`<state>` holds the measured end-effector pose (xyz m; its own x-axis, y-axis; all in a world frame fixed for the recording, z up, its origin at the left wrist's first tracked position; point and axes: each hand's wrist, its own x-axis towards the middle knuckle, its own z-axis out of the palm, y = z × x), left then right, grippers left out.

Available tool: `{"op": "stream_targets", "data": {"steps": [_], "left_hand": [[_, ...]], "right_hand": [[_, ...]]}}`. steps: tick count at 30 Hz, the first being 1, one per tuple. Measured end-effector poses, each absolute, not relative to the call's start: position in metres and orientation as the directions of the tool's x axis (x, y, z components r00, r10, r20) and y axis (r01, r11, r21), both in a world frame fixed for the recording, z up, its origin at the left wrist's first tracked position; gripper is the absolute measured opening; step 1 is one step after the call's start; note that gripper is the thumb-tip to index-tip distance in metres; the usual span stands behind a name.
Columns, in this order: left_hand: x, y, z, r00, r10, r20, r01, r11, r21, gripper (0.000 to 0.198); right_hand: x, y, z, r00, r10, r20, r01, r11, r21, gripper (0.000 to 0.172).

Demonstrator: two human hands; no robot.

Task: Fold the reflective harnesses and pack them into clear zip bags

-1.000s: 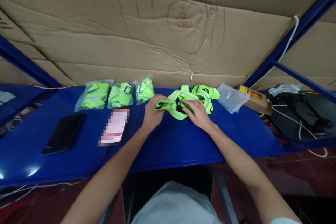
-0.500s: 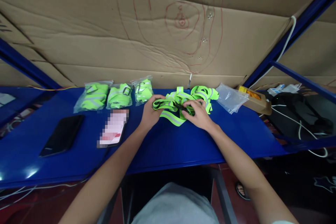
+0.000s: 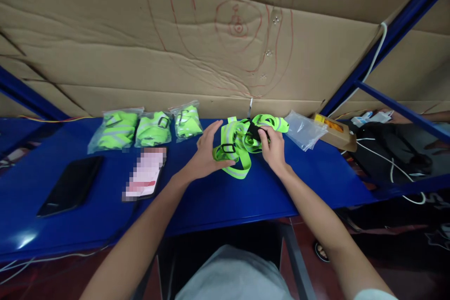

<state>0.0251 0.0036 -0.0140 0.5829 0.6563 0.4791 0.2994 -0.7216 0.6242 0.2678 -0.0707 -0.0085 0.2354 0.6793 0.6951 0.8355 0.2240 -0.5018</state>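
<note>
A heap of neon green reflective straps (image 3: 241, 168) with a silver stripe lies loosely looped on the blue table. My left hand (image 3: 204, 158) is at its left side, fingers stretched up and thumb spread over the nearest loop; it grips nothing. A black buckle (image 3: 228, 148) shows on the strap beside that thumb. On the right, my right hand (image 3: 274, 149) pinches a black piece of the strap (image 3: 253, 130) between thumb and fingers. More coiled green strap (image 3: 277, 123) lies behind that hand.
Along the back left stand clear bags of folded green straps (image 3: 153, 129). Two phones, one dark (image 3: 72, 185) and one lit (image 3: 146, 173), lie at left. Empty plastic bags (image 3: 305, 130) and a cardboard box (image 3: 339, 136) are at right. Another person's arm (image 3: 427, 117) shows far right.
My left hand has let go of the strap and spread its fingers. The right hand has taken the black piece, and the strap loops have shifted, exposing the buckle. The view has moved slightly.
</note>
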Motion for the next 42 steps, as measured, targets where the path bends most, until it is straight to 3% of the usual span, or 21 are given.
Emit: {"op": "stream_targets", "data": {"steps": [5,13,17,21,26,30,36,42], "left_hand": [[0.032,-0.011,-0.008,0.538,0.612,0.580,0.277,-0.778,0.564,0.071],[0.035,-0.011,-0.007,0.561,0.610,0.559,0.232,-0.764,0.602,0.038],[0.029,-0.002,-0.007,0.649,0.587,0.484,0.223,-0.755,0.617,0.035],[0.017,0.007,-0.007,0.757,0.546,0.359,0.244,-0.745,0.621,0.044],[0.009,0.011,0.000,0.831,0.488,0.268,0.224,-0.733,0.642,0.043],[0.007,0.016,-0.002,0.848,0.478,0.229,0.222,-0.713,0.665,0.041],[0.010,0.020,-0.016,0.826,0.504,0.251,0.261,-0.738,0.622,0.038],[0.021,0.008,-0.017,0.795,0.518,0.316,0.333,-0.808,0.487,0.027]], "right_hand": [[0.262,-0.073,-0.012,0.095,0.720,0.687,0.880,0.261,-0.396,0.037],[0.250,-0.082,-0.009,-0.347,0.639,0.687,0.899,0.436,0.048,0.024],[0.246,-0.084,-0.011,-0.533,0.530,0.660,0.828,0.488,0.276,0.022],[0.242,-0.086,-0.012,-0.630,0.409,0.660,0.756,0.518,0.400,0.021],[0.239,-0.085,-0.017,-0.648,0.413,0.640,0.738,0.545,0.397,0.023],[0.238,-0.081,-0.020,-0.622,0.559,0.549,0.767,0.577,0.281,0.030],[0.240,-0.078,-0.016,-0.518,0.772,0.368,0.846,0.526,0.088,0.066],[0.243,-0.078,-0.017,-0.483,0.833,0.269,0.873,0.482,0.077,0.058]]}}
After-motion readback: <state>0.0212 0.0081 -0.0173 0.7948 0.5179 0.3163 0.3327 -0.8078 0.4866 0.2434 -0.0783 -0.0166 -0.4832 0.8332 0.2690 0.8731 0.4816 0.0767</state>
